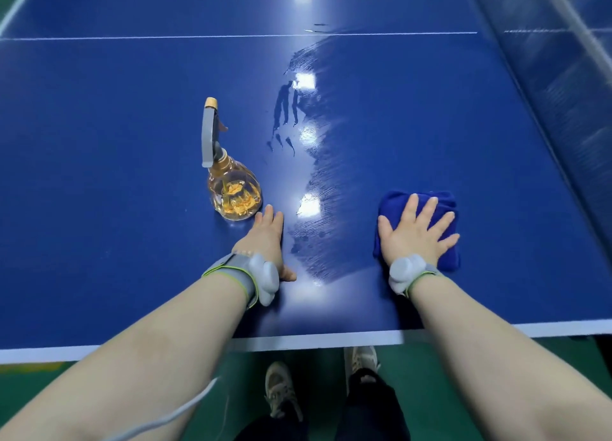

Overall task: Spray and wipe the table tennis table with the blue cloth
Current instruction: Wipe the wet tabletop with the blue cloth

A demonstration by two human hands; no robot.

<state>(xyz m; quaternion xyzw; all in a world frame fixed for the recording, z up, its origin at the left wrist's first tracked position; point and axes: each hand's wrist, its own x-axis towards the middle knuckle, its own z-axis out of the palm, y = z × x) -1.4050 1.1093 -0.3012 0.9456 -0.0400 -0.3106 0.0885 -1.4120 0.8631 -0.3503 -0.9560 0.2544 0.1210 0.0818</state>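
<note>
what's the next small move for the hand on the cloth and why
Probably slide the blue cloth left and forward under the flat right hand, into the pooled droplets right of the spray bottle; they look unwiped.

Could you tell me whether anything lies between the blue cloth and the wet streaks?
Nothing visible does: bare tabletop lies between the folded blue cloth under the right hand and the wet streaks; the amber spray bottle stands left of them.
</note>
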